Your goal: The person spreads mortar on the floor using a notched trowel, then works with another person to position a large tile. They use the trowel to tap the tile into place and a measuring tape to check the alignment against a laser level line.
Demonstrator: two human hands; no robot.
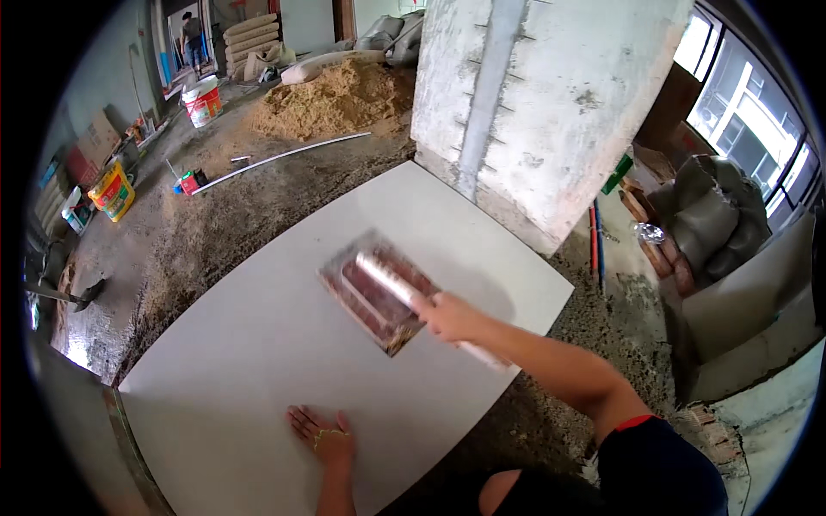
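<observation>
A large pale grey floor tile (249,344) lies in front of me. My left hand (324,434) rests flat on its near part, fingers spread, with a yellowish string or bracelet at the wrist. My right hand (447,316) is closed around a pale, rod-shaped tool (387,277), which is blurred by motion. Below the rod's far end, a brown rectangular board like a float (372,320) sits over the middle of the tile. A lighter strip runs along its top. Whether rod and board touch, I cannot tell.
A plastered column (559,112) stands at the tile's far right corner. Beyond are a sand heap (331,99), a white-and-red bucket (202,101), a yellow bucket (112,191) and a long pale strip (284,157). Grey sacks (714,215) lie right. A person (191,41) stands far off.
</observation>
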